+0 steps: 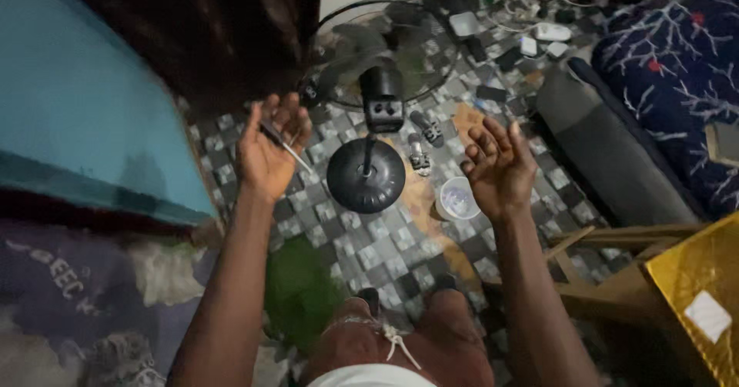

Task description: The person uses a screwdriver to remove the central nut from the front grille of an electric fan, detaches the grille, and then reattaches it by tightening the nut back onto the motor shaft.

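Head view: left hand (265, 152) clenches a thin dark-handled screwdriver (281, 144); right hand (499, 170) is released, empty; the black standing fan (377, 98) stands assembled, untouched.

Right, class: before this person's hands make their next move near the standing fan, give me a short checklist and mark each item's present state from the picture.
1. Left hand has a grip on the screwdriver: ok, thumb across the dark handle.
2. Right hand free: ok, palm up, holding nothing.
3. Standing fan upright on its round base: ok.
4. Fan blades at rest: cannot tell, blurred.
5. White bowl apart from the base: ok.
6. Sandals beside the base: not ok, close by it.
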{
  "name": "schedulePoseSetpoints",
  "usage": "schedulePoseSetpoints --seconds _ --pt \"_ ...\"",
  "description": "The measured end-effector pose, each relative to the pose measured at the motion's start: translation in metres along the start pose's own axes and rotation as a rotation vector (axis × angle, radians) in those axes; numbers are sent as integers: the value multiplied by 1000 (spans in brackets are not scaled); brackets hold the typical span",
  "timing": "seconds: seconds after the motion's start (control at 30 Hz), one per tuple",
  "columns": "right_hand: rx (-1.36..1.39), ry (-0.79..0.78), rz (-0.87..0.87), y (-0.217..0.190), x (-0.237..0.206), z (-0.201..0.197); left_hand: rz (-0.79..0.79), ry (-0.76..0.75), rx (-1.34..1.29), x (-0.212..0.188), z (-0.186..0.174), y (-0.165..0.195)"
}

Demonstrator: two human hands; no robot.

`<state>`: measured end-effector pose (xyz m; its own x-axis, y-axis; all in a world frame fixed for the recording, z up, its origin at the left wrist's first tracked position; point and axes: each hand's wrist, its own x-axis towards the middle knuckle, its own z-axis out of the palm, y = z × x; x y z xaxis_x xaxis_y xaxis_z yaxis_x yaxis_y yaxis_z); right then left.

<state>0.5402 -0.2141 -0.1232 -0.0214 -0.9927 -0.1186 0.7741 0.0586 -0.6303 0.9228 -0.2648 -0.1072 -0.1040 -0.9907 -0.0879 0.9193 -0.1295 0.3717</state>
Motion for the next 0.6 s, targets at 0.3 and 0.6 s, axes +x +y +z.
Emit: schedulePoseSetpoints --seconds 0.3,0.6 --pt "67 -89 28 5 82 32 153 -106 -116 41 -5 27" --pt "71 -67 90 -6 134 42 197 -29 -119 57 3 39"
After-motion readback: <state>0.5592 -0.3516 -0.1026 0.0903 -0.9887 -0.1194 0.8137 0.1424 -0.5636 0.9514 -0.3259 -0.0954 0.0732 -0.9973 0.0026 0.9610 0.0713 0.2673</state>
